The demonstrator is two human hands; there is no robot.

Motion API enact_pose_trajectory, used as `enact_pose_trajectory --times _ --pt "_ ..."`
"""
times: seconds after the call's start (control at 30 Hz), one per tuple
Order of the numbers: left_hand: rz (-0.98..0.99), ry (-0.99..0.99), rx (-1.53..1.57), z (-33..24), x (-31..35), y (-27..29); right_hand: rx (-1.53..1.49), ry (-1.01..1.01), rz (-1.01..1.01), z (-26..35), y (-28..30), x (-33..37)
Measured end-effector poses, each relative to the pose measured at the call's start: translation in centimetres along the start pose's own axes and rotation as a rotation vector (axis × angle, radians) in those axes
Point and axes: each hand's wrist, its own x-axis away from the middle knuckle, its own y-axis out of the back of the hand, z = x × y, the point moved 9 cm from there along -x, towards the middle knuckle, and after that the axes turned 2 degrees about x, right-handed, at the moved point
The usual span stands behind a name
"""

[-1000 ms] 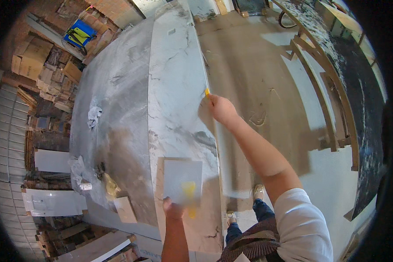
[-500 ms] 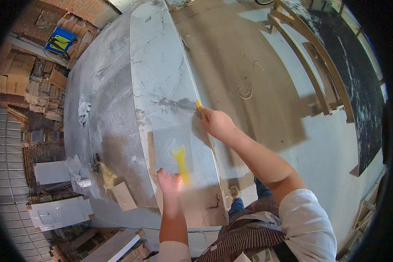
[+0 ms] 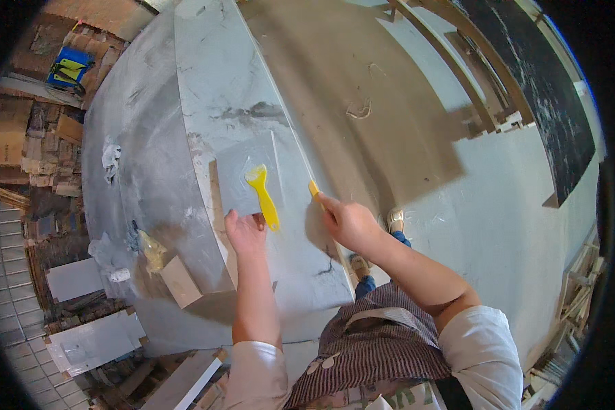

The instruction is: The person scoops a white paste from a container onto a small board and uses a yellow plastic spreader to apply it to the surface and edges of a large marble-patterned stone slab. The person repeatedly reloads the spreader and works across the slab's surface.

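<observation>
My left hand (image 3: 246,232), palm up, grips the near edge of a thin, pale grey rectangular board (image 3: 229,174). A bright yellow plastic scraper (image 3: 262,195) lies on that board, its wide end pointing away and its handle beside my fingers. My right hand (image 3: 348,222) is closed round a yellow-handled tool (image 3: 313,188), with only a short yellow part showing past the fingers; the rest is hidden. Under both hands runs a long light grey slab (image 3: 212,75) with a dark smear (image 3: 253,111) on its far part. My right hand is above its right edge.
A wider, dusty grey surface (image 3: 137,96) adjoins the slab on the left, with a crumpled white wad (image 3: 111,162), a yellowish bag (image 3: 152,251) and a cardboard piece (image 3: 181,281). Brown sheeting (image 3: 335,68) covers floor at the right. A wooden frame (image 3: 488,51) stands beyond. My feet (image 3: 360,265) are beside the slab.
The view has tilted toward my body, and both feet show now. My right hand has drawn nearer to me along the slab's edge. My left hand still holds the board with the scraper on it.
</observation>
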Motion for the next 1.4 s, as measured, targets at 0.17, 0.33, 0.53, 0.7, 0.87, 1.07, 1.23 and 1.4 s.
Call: enact_pose_trajectory --times 0.17,0.33,0.53,0.7,0.87,1.07,1.23,1.4 --pt "-0.016 -0.006 -0.017 0.1 -0.1 0.0 -0.031 0.009 -0.031 -0.5 -1.1 5.1" --pt "0.121 0.071 0.111 0.3 -0.9 0.6 -0.016 -0.035 0.034 -0.5 -2.5 9.4" --pt "0.083 0.067 0.138 0.4 -0.7 0.3 -0.026 -0.027 -0.018 -0.8 -3.8 13.6" --pt "0.097 0.059 0.146 0.3 -0.4 -0.8 -0.035 -0.029 -0.021 -1.0 -4.8 16.4" --pt "0.043 0.035 0.102 0.2 -0.5 -0.4 -0.095 0.074 -0.027 -0.7 -3.1 19.0" --pt "0.122 0.193 0.129 0.8 5.2 -0.2 -0.825 -0.361 -0.052 -4.3 3.6 22.0" --pt "-0.143 0.125 0.009 3.4 16.9 -0.6 -0.87 -0.146 -0.05 -2.7 0.3 22.3" --pt "-0.039 0.092 -0.378 3.9 24.4 -2.2 -0.551 -0.113 0.139 4.5 -1.9 21.1"
